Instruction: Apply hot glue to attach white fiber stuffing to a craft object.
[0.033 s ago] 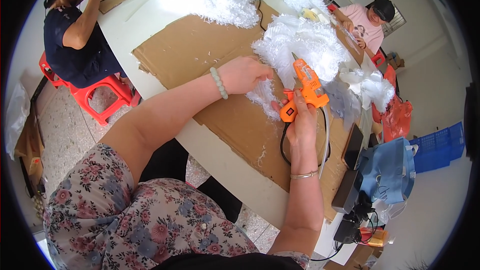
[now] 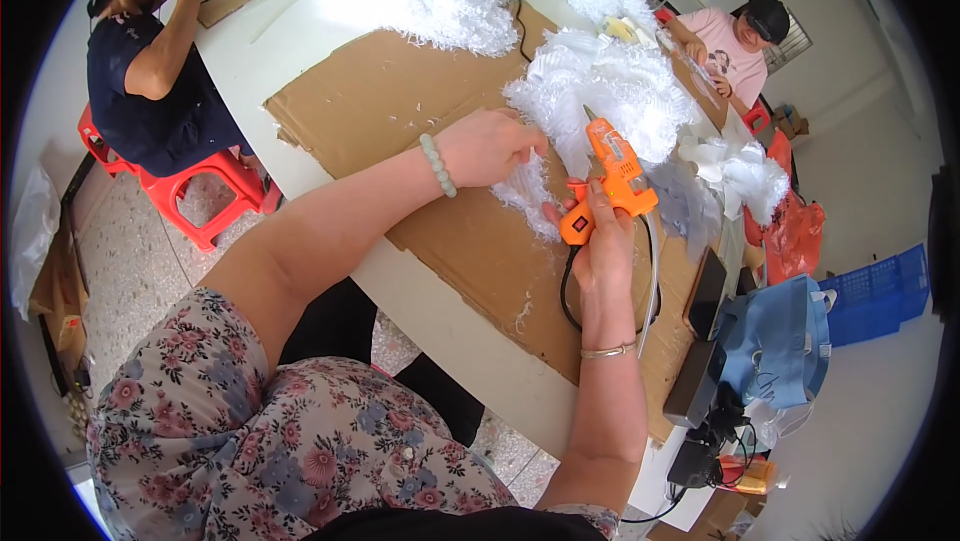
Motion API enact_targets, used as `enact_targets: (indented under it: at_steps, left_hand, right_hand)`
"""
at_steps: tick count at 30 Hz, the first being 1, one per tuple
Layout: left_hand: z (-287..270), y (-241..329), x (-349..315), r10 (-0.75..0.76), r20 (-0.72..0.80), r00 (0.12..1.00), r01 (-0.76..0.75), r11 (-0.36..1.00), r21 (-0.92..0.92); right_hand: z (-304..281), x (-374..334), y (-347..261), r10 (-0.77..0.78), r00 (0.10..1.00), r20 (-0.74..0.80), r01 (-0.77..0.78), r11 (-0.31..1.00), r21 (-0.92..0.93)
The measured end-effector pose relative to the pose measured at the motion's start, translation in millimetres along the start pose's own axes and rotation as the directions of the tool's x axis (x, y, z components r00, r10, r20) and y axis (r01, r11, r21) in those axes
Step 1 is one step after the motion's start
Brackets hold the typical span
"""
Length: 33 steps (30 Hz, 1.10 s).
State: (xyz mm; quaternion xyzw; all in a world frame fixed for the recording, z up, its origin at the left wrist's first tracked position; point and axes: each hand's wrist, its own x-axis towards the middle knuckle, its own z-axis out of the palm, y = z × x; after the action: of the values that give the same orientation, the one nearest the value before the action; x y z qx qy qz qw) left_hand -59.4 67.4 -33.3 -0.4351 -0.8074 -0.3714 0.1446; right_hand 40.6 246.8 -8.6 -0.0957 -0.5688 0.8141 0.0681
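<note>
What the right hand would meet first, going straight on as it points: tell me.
Probably the white pile: the right hand holds the orange glue gun, whose nozzle leads that way. Whether the tip touches the pile or hangs above it, I cannot tell.

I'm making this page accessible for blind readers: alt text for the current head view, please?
A person's right hand holds an orange glue gun while the left hand is at a frilly white piece over brown cardboard on a table. White fluffy material lies beyond; one co-worker sits at upper left, another co-worker at upper right.
</note>
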Motion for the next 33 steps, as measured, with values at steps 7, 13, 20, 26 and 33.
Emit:
enact_targets:
  at_steps: [7,13,20,26,33]
  left_hand:
    - [-3.2,-3.6,2.3,0.007,-0.153,0.988,-0.020,0.996,-0.083]
    - [-17.2,-18.9,1.8,-0.303,-0.307,0.902,0.219,0.935,-0.280]
    - [-2.6,-17.9,-4.9,-0.139,-0.090,0.986,0.158,0.954,0.255]
    - [-4.4,-13.5,-1.2,-0.226,-0.076,0.971,0.232,0.969,0.082]
    - [-25.6,18.9,-6.9,0.159,-0.018,0.987,-0.156,0.981,0.118]
  right_hand:
    - [2.2,0.7,-0.7,0.009,1.000,-0.012,-0.009,1.000,0.002]
    - [0.5,0.1,2.3,0.000,1.000,-0.018,0.000,1.000,0.006]
    - [0.2,0.4,3.9,-0.004,1.000,0.000,0.004,1.000,0.001]
    - [1.4,5.3,11.5,-0.022,1.000,0.013,0.022,1.000,0.004]
    - [-4.5,9.9,10.9,-0.019,0.999,0.050,0.020,1.000,-0.011]
